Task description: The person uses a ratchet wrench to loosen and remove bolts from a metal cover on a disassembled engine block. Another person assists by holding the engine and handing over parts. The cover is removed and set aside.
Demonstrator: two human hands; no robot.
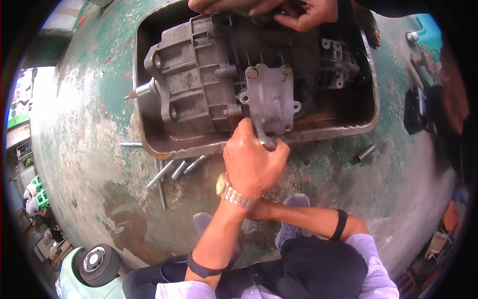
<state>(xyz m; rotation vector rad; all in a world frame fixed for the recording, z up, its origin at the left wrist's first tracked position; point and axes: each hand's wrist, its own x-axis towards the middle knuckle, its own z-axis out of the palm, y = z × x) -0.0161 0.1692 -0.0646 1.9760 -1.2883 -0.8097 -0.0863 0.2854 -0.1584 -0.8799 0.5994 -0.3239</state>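
My left hand, with a gold watch at its wrist, is closed at the near rim of the tray. Between its thumb and index finger is a short grey metal tool, apparently a wrench, held against the lower edge of a cover plate. That plate sits on a gearbox and shows two bolts along its far edge. My right forearm crosses under the left wrist; most of my right hand is hidden there, fingers included.
The gearbox lies in a rusty metal tray. Another person's hands reach over its far side. Several sockets and bars lie on the worn green floor at left, a metal tube at right. A car wheel shows lower left.
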